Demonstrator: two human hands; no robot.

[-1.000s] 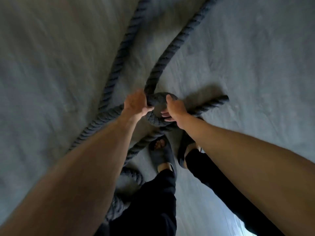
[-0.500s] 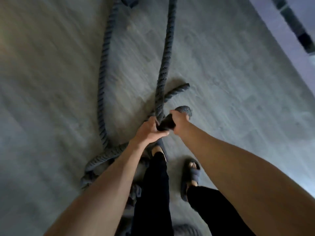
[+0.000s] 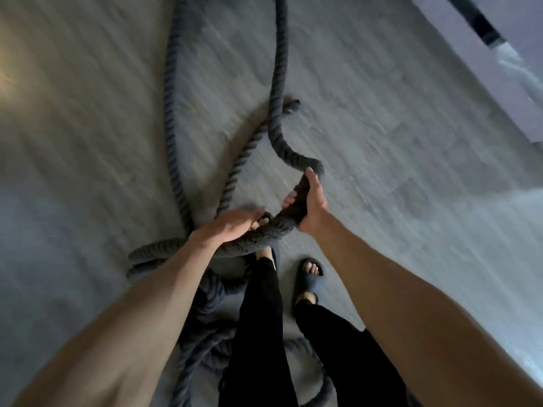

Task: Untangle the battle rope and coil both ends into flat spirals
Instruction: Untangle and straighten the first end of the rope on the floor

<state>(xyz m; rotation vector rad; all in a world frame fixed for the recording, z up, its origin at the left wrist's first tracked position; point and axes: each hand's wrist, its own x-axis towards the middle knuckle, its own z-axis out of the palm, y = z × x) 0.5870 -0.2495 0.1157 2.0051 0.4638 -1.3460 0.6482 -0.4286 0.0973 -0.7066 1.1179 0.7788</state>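
Note:
A thick dark twisted battle rope (image 3: 277, 83) runs across the grey floor in two long strands from the top of the view. My right hand (image 3: 311, 201) is shut around a raised stretch of it, just below a bend. My left hand (image 3: 232, 224) lies flat over the same stretch a little lower, fingers extended and only loosely curled on it. One rope end (image 3: 292, 106) lies on the floor beyond my hands. More tangled loops (image 3: 205, 312) are piled by my left leg, partly hidden by my arm and trousers.
My feet in dark slides (image 3: 308, 277) stand just below the held rope, among the loops. A pale wall base (image 3: 470, 63) crosses the upper right corner. Grey wood-pattern floor (image 3: 396, 160) spreads to the left and right.
The knot held between both hands has come apart; the rope now runs as a loose bend. My hands have spread apart along it, and my view has swung toward the wall.

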